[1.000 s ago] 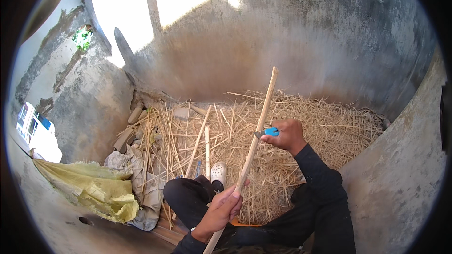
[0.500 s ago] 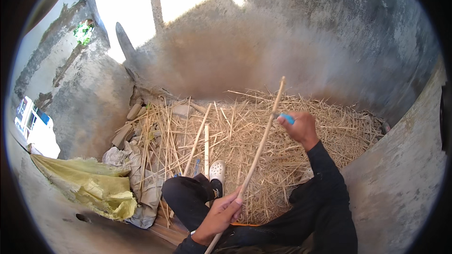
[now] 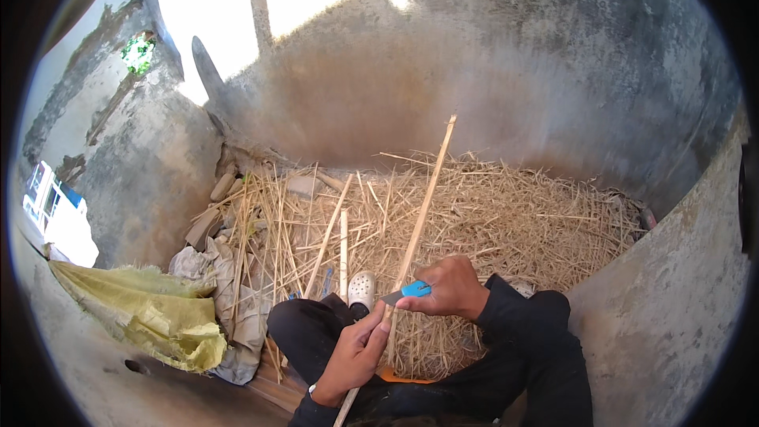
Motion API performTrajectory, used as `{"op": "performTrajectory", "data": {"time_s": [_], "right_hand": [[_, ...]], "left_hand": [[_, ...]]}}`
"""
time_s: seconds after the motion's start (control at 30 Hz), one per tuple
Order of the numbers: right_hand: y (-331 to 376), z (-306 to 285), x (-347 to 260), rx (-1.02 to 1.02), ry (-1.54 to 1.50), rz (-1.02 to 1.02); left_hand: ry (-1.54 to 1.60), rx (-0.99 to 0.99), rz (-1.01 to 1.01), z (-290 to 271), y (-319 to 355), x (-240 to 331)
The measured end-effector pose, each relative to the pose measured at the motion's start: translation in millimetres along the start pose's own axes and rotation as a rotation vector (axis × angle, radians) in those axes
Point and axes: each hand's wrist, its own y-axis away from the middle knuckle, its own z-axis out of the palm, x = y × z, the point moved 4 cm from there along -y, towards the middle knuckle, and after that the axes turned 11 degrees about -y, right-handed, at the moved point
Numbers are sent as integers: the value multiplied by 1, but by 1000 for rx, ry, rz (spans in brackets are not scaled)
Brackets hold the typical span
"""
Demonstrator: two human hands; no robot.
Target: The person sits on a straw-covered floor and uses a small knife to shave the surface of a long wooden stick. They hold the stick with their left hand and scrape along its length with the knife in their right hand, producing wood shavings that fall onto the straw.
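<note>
Head view — knife blade set against a long stick, both hands busy.

Right hand (image 3: 451, 289) is clenched round a blue-handled knife (image 3: 409, 292), its blade touching the stick (image 3: 419, 217); left hand (image 3: 357, 352) grips that stick lower down, near the lap. The stick slants up and away over a heap of straw (image 3: 506, 221). A pale shoe (image 3: 362, 289) sits just beside the blade — a yellow sack (image 3: 150, 316) lies well off left by the concrete wall (image 3: 150, 174).

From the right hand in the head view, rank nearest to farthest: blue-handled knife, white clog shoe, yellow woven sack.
1. Blue-handled knife: in the right hand itself.
2. White clog shoe: just to its left, on the straw.
3. Yellow woven sack: far left, by the wall.
</note>
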Motion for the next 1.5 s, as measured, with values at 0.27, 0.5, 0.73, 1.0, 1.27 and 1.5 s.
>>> {"op": "performTrajectory", "data": {"time_s": [0.27,0.5,0.73,1.0,1.27,1.5], "right_hand": [[-13,-16,34,151,200,0],[-12,-7,22,63,160,79],[-29,-38,76,196,279,146],[-34,-112,160,436,344,462],[-20,-136,202,435,515,515],[53,-161,312,849,641,933]], "left_hand": [[-259,61,102,-2,0,21],[-146,58,68,-7,10,11],[-239,29,61,0,15,9],[-291,-73,74,16,34,9],[-301,-169,19,24,23,4],[-106,-284,-68,22,57,4]]}}
